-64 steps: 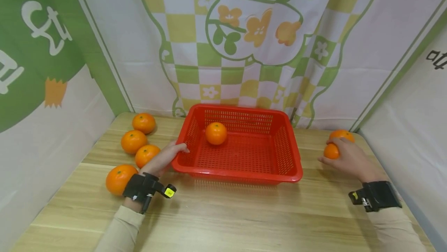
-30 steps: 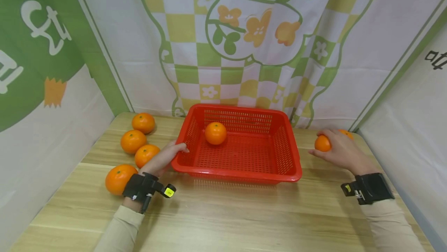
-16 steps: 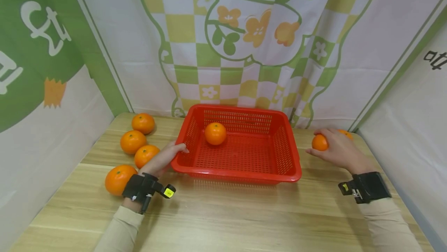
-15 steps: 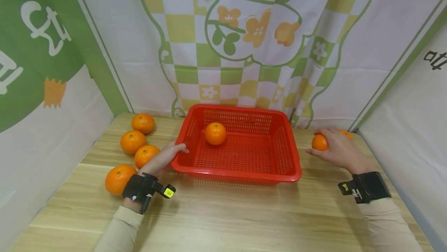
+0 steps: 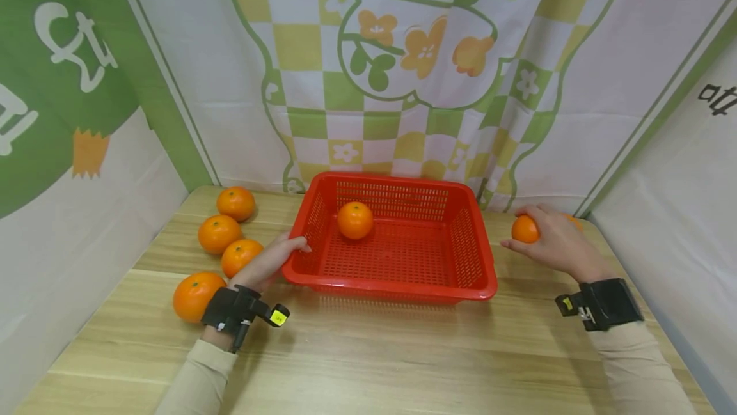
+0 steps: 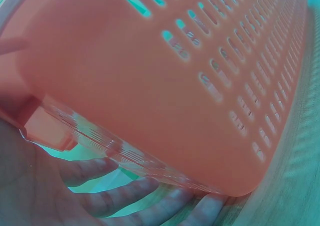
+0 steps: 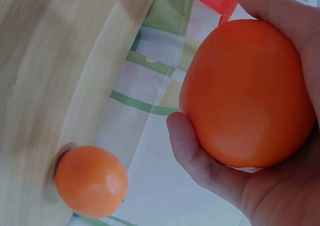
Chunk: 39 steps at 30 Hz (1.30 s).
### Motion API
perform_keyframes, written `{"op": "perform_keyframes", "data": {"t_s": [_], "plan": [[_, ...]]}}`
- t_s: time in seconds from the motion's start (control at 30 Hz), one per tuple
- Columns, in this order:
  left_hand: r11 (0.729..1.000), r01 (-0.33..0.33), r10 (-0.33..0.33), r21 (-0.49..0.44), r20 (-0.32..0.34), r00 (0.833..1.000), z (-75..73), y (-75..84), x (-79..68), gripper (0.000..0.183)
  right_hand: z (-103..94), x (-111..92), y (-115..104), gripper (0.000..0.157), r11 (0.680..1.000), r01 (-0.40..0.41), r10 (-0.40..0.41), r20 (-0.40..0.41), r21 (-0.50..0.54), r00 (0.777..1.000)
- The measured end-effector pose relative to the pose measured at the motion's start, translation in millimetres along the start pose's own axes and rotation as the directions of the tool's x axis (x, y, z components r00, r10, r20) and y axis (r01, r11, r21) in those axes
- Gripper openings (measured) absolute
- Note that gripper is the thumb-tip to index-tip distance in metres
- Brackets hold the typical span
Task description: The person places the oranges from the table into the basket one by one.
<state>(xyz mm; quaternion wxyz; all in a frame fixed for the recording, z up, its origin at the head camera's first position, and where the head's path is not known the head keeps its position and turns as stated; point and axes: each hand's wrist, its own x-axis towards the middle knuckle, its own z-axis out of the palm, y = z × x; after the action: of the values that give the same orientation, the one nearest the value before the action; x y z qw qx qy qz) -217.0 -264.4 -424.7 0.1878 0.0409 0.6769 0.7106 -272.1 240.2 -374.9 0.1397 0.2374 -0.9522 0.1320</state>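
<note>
My left hand [image 5: 270, 263] grips the left side of a red slotted plastic basket [image 5: 391, 288], thumb over the rim. In the left wrist view its fingers [image 6: 125, 193] lie against the basket's outer wall. One mandarin orange [image 5: 355, 220] sits in the basket, towards its back left. Right of the basket, my right hand [image 5: 558, 242] holds another mandarin orange [image 7: 247, 93] between thumb and fingers, off the table. Behind that hand, mostly hidden in the head view, a further mandarin orange [image 7: 91, 182] rests on the table.
Several mandarin oranges [image 5: 220, 234] lie left of the basket; one sits close by my left wrist. The wooden table [image 5: 391, 357] ends at a printed curtain [image 5: 397, 101] behind the basket. White cloth walls rise on both sides.
My right hand has raised its mandarin orange and shifted it left, away from the one behind, then slightly higher. My left hand and the basket have stayed in place.
</note>
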Motion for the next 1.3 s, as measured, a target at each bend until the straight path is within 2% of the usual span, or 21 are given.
{"op": "perform_keyframes", "data": {"t_s": [0.2,0.73,1.0,1.3], "plan": [[1.0,0.0,0.0,0.003,0.003,1.0,0.0,0.1,-0.4,0.051,-0.7,2.3,-0.7,0.058,1.0,0.028,-0.028,-0.03,-0.002,0.999],[1.0,-0.008,0.009,0.007,-0.01,1.0,0.5,0.1,-0.7,0.049,-13.0,7.7,-13.8,0.047,0.998,0.057,-0.057,-0.045,0.014,0.997],[1.0,-0.006,0.006,0.005,-0.01,1.0,0.0,-1.2,0.1,0.049,-17.1,9.9,-23.7,0.051,0.999,0.042,-0.041,-0.021,0.026,0.999],[1.0,-0.005,0.005,0.005,-0.014,1.0,0.4,-0.8,0.2,0.049,-16.7,15.4,-32.1,0.057,0.996,0.092,-0.092,-0.027,0.016,0.995]]}}
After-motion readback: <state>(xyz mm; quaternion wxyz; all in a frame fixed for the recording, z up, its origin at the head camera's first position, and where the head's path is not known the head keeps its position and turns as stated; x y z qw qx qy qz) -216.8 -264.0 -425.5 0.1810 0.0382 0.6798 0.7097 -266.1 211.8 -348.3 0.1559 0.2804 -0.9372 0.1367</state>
